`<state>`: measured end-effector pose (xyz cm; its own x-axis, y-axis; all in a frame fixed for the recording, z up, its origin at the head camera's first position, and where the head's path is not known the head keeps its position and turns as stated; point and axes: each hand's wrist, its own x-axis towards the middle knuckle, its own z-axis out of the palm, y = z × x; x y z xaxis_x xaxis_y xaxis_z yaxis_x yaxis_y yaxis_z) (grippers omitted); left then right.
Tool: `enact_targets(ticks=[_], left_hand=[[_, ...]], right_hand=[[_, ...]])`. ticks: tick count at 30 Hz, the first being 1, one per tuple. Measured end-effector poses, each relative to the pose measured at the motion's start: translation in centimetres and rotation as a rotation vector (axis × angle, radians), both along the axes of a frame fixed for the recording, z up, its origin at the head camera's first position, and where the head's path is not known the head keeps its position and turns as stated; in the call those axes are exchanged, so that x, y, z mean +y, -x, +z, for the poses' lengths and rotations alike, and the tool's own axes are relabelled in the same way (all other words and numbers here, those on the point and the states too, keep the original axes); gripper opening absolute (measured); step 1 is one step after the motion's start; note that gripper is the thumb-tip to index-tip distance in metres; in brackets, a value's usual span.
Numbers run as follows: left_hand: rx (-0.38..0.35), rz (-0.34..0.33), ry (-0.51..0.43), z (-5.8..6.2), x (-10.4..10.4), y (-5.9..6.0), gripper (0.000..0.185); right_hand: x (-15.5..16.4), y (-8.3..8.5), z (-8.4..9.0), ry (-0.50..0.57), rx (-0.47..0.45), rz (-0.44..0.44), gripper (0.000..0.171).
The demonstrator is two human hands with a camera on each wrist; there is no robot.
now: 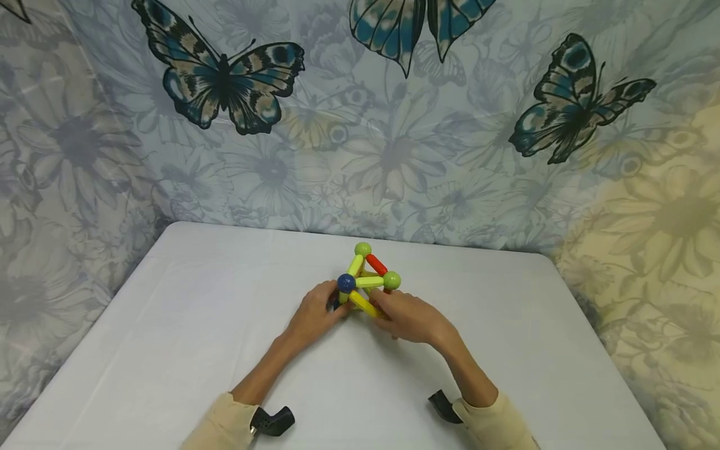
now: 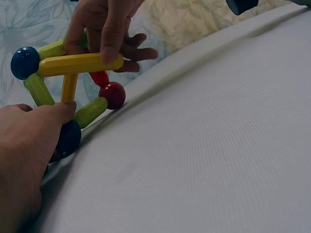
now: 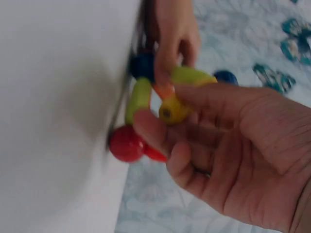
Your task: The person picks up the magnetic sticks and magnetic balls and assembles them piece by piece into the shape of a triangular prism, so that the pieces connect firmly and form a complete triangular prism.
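Note:
A frame built of coloured rods and balls stands on the table. In the head view its upper dark blue ball (image 1: 346, 283), two green balls (image 1: 362, 249) and a red rod (image 1: 377, 264) show. My right hand (image 1: 413, 315) pinches a yellow rod (image 2: 80, 64), whose other end touches the upper blue ball. The rod's near end is bare in the right wrist view. Low on the frame, my left hand (image 1: 312, 315) grips around a second dark blue ball (image 2: 69, 138). A green rod (image 2: 91, 112) joins that ball to a red ball (image 2: 112, 95) on the table.
The white table (image 1: 225, 350) spreads around the frame. Behind it hangs a wall covering (image 1: 315, 162) with flowers and butterflies. Black camera mounts (image 1: 274, 422) are at both wrists, beside the beige sleeves (image 1: 222, 425).

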<state>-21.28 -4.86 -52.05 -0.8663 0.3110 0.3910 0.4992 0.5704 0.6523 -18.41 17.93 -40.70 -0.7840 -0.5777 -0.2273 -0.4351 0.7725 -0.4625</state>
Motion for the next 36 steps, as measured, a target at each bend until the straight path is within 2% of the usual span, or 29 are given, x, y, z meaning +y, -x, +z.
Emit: enact_targets(ticks=[7, 11, 13, 16, 23, 25, 27, 30, 33, 34, 36], left_hand=[[0.001, -0.009, -0.016, -0.1, -0.1, 0.1, 0.025], [0.013, -0.014, -0.025, -0.3, -0.2, 0.1, 0.025], [0.011, -0.029, -0.027, -0.3, -0.2, 0.1, 0.024], [0.003, -0.049, -0.032, -0.3, -0.2, 0.1, 0.024], [-0.021, -0.074, -0.041, -0.4, 0.0, 0.3, 0.024], [-0.018, -0.081, -0.037, -0.4, 0.1, 0.3, 0.025], [-0.016, -0.079, -0.029, -0.4, 0.1, 0.3, 0.025], [-0.029, -0.068, -0.017, -0.4, -0.1, 0.2, 0.026], [-0.054, -0.044, -0.014, -0.3, -0.3, 0.1, 0.027], [-0.058, -0.033, -0.016, -0.2, -0.3, 0.1, 0.028], [-0.069, -0.007, -0.018, -0.2, -0.5, 0.1, 0.029]], right_hand=[[-1.7, -1.2, -1.2, -0.156, 0.284, -0.04, 0.017], [-2.3, -1.4, -2.4, -0.251, 0.547, -0.031, 0.02], [-2.5, -1.3, -2.9, -0.299, 0.636, -0.042, 0.018], [-2.6, -1.2, -3.5, -0.348, 0.684, -0.067, 0.016], [-2.5, -0.9, -3.9, -0.401, 0.691, -0.101, 0.014], [-2.4, -0.9, -3.8, -0.398, 0.66, -0.104, 0.014], [-2.2, -1.0, -3.5, -0.383, 0.557, -0.095, 0.017], [-1.7, -1.1, -2.2, -0.313, 0.259, -0.111, 0.033], [-1.1, -1.3, -0.6, -0.256, -0.061, -0.169, 0.06], [-0.9, -1.4, 0.0, -0.249, -0.131, -0.181, 0.068], [-0.6, -1.6, 0.8, -0.248, -0.212, -0.178, 0.081]])
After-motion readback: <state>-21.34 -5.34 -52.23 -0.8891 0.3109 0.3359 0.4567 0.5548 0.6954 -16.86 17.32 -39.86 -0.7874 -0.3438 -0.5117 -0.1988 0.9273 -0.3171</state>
